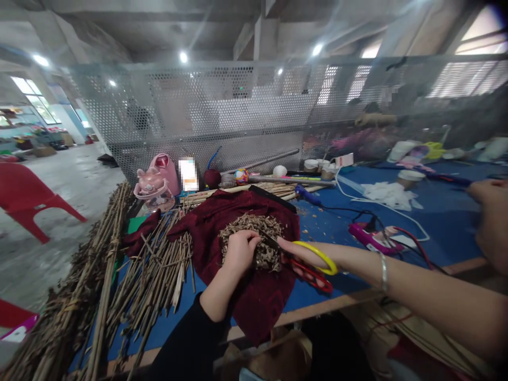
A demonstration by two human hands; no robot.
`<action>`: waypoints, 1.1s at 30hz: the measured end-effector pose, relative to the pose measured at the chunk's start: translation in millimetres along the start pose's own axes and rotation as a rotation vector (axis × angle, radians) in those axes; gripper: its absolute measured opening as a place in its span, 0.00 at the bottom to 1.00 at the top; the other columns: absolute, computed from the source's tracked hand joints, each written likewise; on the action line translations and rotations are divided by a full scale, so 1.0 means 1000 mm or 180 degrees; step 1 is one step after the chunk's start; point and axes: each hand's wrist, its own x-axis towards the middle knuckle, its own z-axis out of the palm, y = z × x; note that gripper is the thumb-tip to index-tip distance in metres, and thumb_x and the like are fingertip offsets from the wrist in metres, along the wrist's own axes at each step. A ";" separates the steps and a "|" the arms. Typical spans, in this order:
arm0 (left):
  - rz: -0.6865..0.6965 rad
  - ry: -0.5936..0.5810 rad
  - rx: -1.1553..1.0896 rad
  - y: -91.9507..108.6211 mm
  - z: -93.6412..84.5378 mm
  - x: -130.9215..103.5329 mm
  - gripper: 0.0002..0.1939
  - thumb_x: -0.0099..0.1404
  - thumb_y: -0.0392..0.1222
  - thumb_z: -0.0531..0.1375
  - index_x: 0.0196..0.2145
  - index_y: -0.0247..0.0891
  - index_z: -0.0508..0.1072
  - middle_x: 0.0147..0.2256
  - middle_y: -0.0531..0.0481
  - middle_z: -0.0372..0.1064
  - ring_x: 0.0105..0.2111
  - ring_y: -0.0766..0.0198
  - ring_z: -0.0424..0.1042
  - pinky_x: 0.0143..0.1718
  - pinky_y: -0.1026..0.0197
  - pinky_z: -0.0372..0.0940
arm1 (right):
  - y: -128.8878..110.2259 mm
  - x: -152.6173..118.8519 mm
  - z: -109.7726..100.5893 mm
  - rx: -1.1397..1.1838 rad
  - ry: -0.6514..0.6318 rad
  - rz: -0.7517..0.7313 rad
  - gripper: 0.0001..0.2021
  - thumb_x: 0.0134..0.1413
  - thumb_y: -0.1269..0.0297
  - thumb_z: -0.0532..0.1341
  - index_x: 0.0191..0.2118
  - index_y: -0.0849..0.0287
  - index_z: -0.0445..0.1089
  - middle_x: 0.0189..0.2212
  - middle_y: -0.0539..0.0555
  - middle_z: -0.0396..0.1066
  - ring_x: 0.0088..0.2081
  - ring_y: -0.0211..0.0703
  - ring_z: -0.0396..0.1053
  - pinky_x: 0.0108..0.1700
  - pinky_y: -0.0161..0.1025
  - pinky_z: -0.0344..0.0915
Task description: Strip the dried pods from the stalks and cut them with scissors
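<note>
A heap of dry brown leafy clippings (273, 259) lies on a dark red cloth (257, 312). Over the left of the heap is my left hand (241, 247), fingers pinched together; whatever they hold is too small to make out. My right hand (305, 256) grips scissors (326, 284) with one yellow and one red handle loop. Their dark blades point at the heap, close to my left fingertips. To the left of the cloth, many cut dry stems (159, 275) lie loose on the blue tabletop (317, 222).
Long bundles of dried stalks (75, 296) line the left edge. A pink jar (154, 193), a blue-handled tool (307, 195) and a magenta device (373, 239) with cords lie beyond. A perforated metal screen (214, 111) stands behind. Another person's hand (492, 211) is at far right.
</note>
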 end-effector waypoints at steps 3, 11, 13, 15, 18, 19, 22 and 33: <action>0.0033 -0.0062 0.0084 -0.002 -0.001 0.001 0.06 0.58 0.36 0.59 0.29 0.38 0.76 0.31 0.51 0.75 0.33 0.64 0.71 0.39 0.63 0.63 | -0.002 0.008 0.006 -0.0224 0.0042 -0.0018 0.31 0.49 0.33 0.43 0.23 0.61 0.58 0.07 0.41 0.49 0.07 0.24 0.46 0.11 0.23 0.45; -0.0203 0.0145 0.0120 0.000 -0.002 0.002 0.06 0.58 0.36 0.58 0.28 0.37 0.76 0.31 0.50 0.75 0.32 0.64 0.71 0.39 0.62 0.63 | 0.012 0.007 0.000 -0.0256 0.0121 -0.0058 0.29 0.48 0.34 0.47 0.25 0.59 0.59 0.09 0.41 0.47 0.09 0.26 0.44 0.09 0.24 0.42; -0.0341 0.0279 -0.0039 0.001 -0.002 0.002 0.06 0.58 0.36 0.58 0.28 0.37 0.76 0.31 0.50 0.75 0.32 0.64 0.71 0.39 0.62 0.63 | 0.014 0.001 -0.004 0.0086 -0.0127 0.0238 0.29 0.47 0.32 0.43 0.28 0.57 0.58 0.10 0.41 0.49 0.08 0.28 0.46 0.08 0.25 0.45; -0.0403 0.0442 -0.0169 0.002 -0.003 0.002 0.06 0.58 0.37 0.59 0.28 0.37 0.76 0.31 0.50 0.75 0.32 0.64 0.71 0.39 0.62 0.63 | 0.015 -0.005 -0.007 0.0285 -0.0326 0.0400 0.31 0.46 0.31 0.41 0.31 0.57 0.58 0.11 0.42 0.53 0.09 0.30 0.50 0.08 0.26 0.50; -0.0308 0.0599 -0.0284 0.004 -0.001 0.002 0.04 0.56 0.37 0.60 0.27 0.36 0.76 0.30 0.50 0.74 0.33 0.65 0.70 0.40 0.62 0.63 | 0.014 -0.007 -0.004 0.0317 -0.0477 0.0330 0.31 0.45 0.30 0.42 0.32 0.56 0.59 0.13 0.43 0.55 0.10 0.30 0.52 0.09 0.28 0.55; -0.0258 0.0583 -0.0325 0.004 0.000 0.001 0.04 0.56 0.36 0.60 0.27 0.36 0.76 0.30 0.50 0.73 0.33 0.65 0.70 0.40 0.62 0.63 | 0.014 -0.006 -0.002 0.0323 -0.0507 0.0294 0.31 0.44 0.30 0.43 0.32 0.56 0.59 0.13 0.43 0.55 0.10 0.30 0.53 0.09 0.28 0.56; -0.0214 0.0435 -0.0438 0.003 0.002 0.001 0.04 0.55 0.36 0.61 0.27 0.37 0.76 0.29 0.51 0.73 0.32 0.66 0.70 0.40 0.62 0.63 | 0.011 0.001 0.004 0.0358 -0.0426 0.0212 0.32 0.44 0.29 0.43 0.31 0.57 0.59 0.13 0.43 0.54 0.10 0.29 0.51 0.08 0.28 0.54; -0.0018 0.0234 0.0016 0.002 0.003 0.001 0.04 0.56 0.35 0.61 0.27 0.37 0.76 0.30 0.50 0.73 0.32 0.65 0.71 0.40 0.62 0.64 | 0.015 0.005 0.010 -0.0103 0.0168 -0.0419 0.28 0.47 0.35 0.48 0.25 0.60 0.61 0.09 0.40 0.45 0.11 0.25 0.41 0.11 0.24 0.39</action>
